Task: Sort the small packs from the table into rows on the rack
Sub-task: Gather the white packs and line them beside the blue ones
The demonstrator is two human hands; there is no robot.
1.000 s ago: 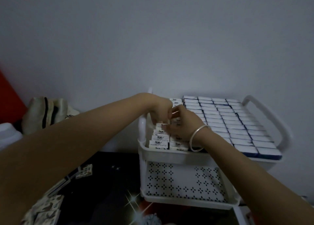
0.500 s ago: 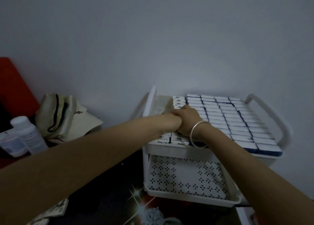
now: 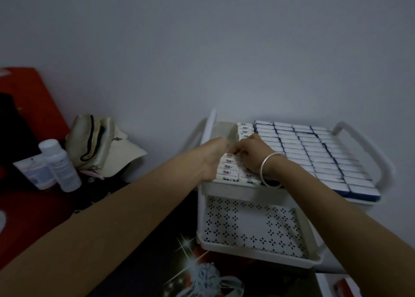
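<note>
The white rack stands against the wall, its top tray packed with rows of small packs, white with blue edges. Two more columns of white packs fill the tray's left side. My left hand lies along the outer side of the leftmost column, its fingers curled over the column's far end. My right hand, a silver bangle on its wrist, covers the second column with fingers curled down onto the packs. The fingertips of both hands meet there and are partly hidden.
The rack's perforated lower shelf holds nothing, and a white handle loops up at its right. On the left are a white bottle, a small box, a beige cap and a red object.
My hands were clenched together over the left columns half a second ago. They have spread slightly, and the left hand has dropped beside the leftmost column, uncovering its packs.
</note>
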